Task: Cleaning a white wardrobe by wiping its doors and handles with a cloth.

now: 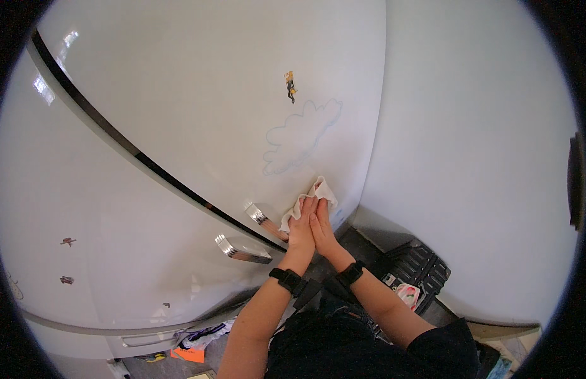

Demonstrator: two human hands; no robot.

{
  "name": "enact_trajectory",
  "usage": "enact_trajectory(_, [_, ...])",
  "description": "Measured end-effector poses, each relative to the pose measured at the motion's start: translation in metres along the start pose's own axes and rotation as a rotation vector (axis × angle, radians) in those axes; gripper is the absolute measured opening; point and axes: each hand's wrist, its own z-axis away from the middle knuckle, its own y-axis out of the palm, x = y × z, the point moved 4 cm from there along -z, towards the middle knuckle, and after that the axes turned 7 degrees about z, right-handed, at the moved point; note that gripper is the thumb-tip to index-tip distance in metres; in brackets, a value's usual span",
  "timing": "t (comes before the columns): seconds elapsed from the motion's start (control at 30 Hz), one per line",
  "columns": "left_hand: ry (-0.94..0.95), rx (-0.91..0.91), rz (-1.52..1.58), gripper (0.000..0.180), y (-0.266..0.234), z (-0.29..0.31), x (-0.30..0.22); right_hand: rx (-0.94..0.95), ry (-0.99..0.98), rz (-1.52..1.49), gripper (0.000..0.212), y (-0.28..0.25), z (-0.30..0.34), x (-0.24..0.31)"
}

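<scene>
A white cloth [325,189] is bunched against the glossy white door [198,114], which looks like a refrigerator's. Both hands are side by side on it. My left hand [301,230] holds the cloth against the surface, its edges showing around the fingers. Close against it, my right hand [324,232] also presses on the cloth with its fingers together. A pale blue cloud-shaped outline [304,139] is drawn on the door just above the cloth. Higher up is a small yellow-and-black figure sticker [290,86].
Two shiny handles, an upper one [262,219] and a lower one [239,249], stick out left of my hands by a dark door gap [138,153]. A pale wall [470,126] rises on the right. A black plastic crate [426,268] sits low at the right.
</scene>
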Motion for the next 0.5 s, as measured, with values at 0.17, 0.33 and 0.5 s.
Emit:
enact_trajectory(0.17, [0.004,-0.035,-0.027,0.060,0.002,0.000,0.001,0.001,0.028,0.016,0.061,-0.002,0.001,0.011])
enact_trajectory(0.33, [-0.075,0.193,0.078,0.063,0.001,-0.003,0.000,-0.040,0.039,0.039,0.058,-0.001,0.003,0.007])
enact_trajectory(0.5, [0.007,0.130,-0.094,0.064,0.013,-0.004,-0.004,-0.036,-0.010,0.003,0.057,-0.003,0.001,0.002])
